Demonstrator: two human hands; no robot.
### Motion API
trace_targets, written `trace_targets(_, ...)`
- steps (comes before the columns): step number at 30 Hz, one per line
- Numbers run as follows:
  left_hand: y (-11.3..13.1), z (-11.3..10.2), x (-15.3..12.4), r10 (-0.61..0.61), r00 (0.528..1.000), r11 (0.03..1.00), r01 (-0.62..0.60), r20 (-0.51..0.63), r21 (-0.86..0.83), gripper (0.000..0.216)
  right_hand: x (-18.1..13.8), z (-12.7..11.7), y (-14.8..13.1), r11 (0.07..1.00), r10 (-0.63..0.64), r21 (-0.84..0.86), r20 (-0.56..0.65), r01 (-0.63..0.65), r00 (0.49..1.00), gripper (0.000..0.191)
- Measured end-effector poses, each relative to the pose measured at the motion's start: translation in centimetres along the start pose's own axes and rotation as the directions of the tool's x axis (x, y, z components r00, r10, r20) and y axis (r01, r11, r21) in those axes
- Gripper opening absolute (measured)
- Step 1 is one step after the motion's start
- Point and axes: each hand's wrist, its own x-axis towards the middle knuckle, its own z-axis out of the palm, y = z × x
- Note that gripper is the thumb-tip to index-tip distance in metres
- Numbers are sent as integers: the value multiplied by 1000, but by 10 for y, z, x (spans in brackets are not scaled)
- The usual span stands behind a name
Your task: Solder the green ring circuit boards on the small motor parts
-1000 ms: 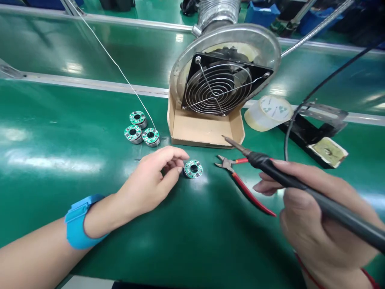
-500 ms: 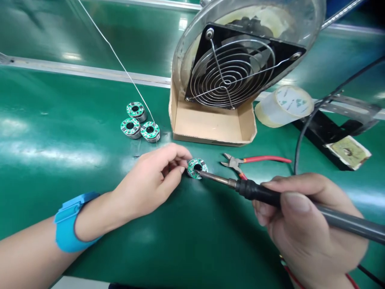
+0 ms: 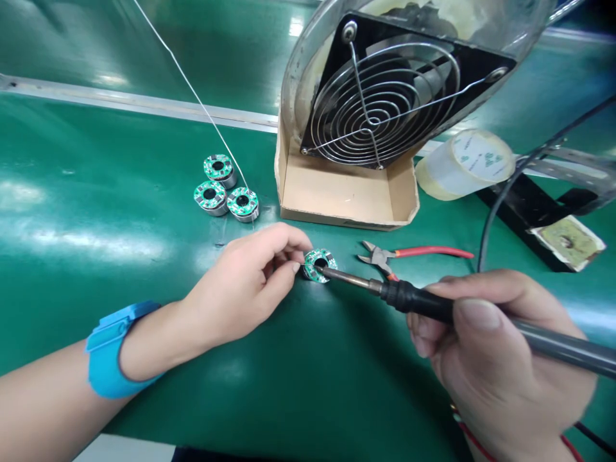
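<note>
A small round green circuit-board part (image 3: 320, 264) lies tilted on the green belt (image 3: 96, 160). My left hand (image 3: 245, 282), with a blue wrist strap (image 3: 113, 350), is pinched shut with its fingertips at the part's left edge. What the pinch holds is too small to name. My right hand (image 3: 495, 366) grips a black soldering iron (image 3: 433, 305), and its metal tip touches the top of the part.
Three more round parts (image 3: 224, 192) sit in a cluster at the back left, with a thin wire (image 3: 192, 90) running down to them. A fume fan (image 3: 385, 96) stands in a cardboard tray (image 3: 346, 192). Red-handled cutters (image 3: 414, 253), a tape roll (image 3: 466, 163) and an iron stand with sponge (image 3: 568, 240) lie right.
The soldering iron came down and left from above the cutters until its tip met the part. The part now sits tilted. My left hand stayed pinched beside it, and the view moved closer.
</note>
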Motion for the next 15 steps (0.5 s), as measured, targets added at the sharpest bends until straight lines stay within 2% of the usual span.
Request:
trace_targets(10,1,0,0,10,1000,999,-10,-21,40,18,-2,-2,-3,999,-4,-53,-15,3,1000,17)
trace_targets(15,-1,-1,-2,-3,1000,999,3,-1,51,21,6,-12,-2,991,-129,-49,-131,123,983,15)
